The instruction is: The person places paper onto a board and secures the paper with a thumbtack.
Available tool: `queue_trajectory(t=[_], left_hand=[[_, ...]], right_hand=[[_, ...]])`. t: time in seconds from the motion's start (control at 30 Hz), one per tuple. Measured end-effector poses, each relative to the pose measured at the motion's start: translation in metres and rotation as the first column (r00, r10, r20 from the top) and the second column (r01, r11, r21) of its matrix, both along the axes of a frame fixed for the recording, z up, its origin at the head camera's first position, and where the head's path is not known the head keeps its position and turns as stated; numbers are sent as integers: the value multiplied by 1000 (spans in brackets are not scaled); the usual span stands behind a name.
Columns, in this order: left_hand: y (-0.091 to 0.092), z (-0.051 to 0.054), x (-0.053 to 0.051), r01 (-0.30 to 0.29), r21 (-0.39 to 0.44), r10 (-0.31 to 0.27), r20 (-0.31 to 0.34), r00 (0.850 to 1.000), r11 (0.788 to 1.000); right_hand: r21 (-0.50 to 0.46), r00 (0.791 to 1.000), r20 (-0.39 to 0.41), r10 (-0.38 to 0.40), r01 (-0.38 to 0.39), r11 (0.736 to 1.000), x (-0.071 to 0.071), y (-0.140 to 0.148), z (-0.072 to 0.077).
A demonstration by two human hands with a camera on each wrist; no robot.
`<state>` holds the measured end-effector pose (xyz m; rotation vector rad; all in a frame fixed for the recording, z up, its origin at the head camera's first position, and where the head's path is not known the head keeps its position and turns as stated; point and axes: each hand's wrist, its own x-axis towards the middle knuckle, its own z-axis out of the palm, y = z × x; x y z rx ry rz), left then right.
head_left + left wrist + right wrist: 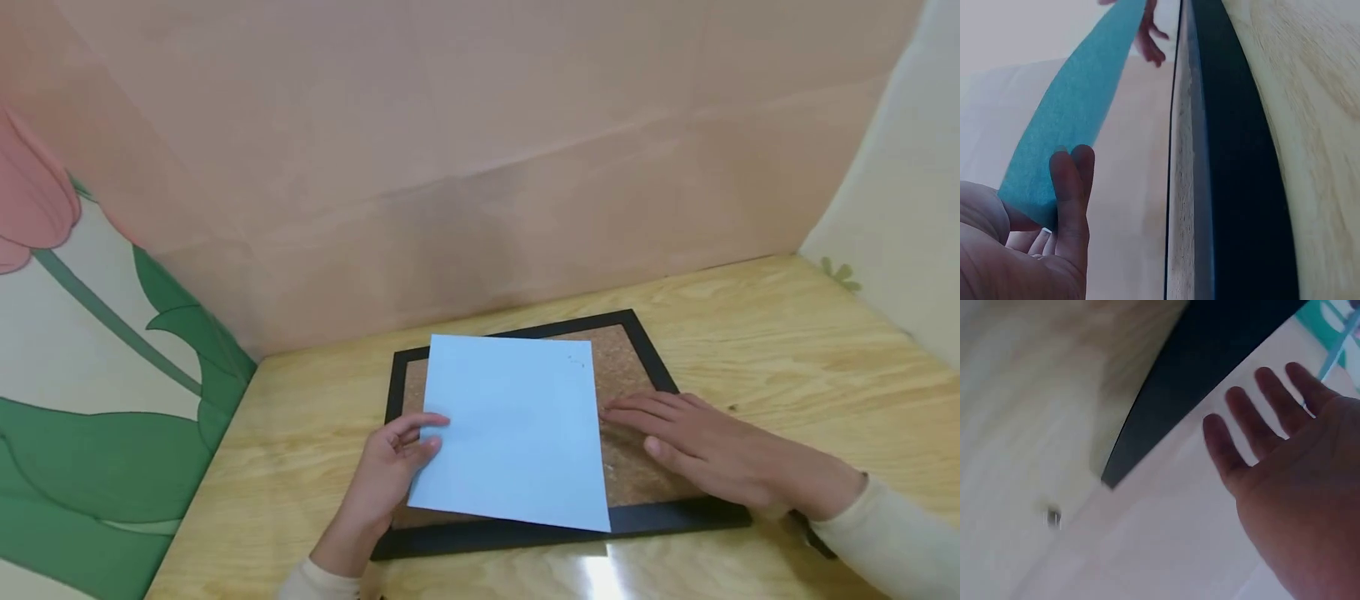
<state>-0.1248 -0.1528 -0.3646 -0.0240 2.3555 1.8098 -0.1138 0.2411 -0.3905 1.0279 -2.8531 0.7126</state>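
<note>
A light blue sheet (513,429) is held above a cork board (626,454) with a black frame (678,517). The left hand (390,467) pinches the sheet's left edge between thumb and fingers; in the left wrist view the sheet (1075,100) runs up from the fingers of the left hand (1041,237). Close to the sheet's right edge is the right hand (712,454), over the right part of the board, fingers extended. The right wrist view shows this right hand (1297,475) with fingers spread, beside the black frame (1191,375).
The framed board lies on a light wooden table (757,333). A pinkish covering (480,167) stands behind the table, a tulip-patterned panel (97,450) is at the left and a pale covering (900,208) at the right. A small dark spot (1053,517) shows near the frame's corner.
</note>
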Motion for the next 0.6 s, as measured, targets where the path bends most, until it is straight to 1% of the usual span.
queue_trajectory(t=[0.13, 0.23, 0.4, 0.5, 0.6], left_hand=[[4, -1, 4, 38, 7, -38, 8, 999, 999], [8, -2, 9, 88, 17, -89, 14, 996, 996], [17, -1, 15, 152, 35, -153, 23, 988, 988], [19, -1, 18, 166, 38, -167, 15, 986, 985], [20, -1, 20, 171, 51, -172, 10, 985, 984]], right_hand=[[12, 998, 59, -28, 27, 1000, 0, 1, 2], [39, 997, 70, -31, 28, 999, 2, 1, 2], [29, 999, 54, -4, 3, 1000, 5, 0, 4], [19, 999, 54, 8, -10, 1000, 4, -2, 5], [33, 999, 22, 28, -29, 999, 3, -2, 6]])
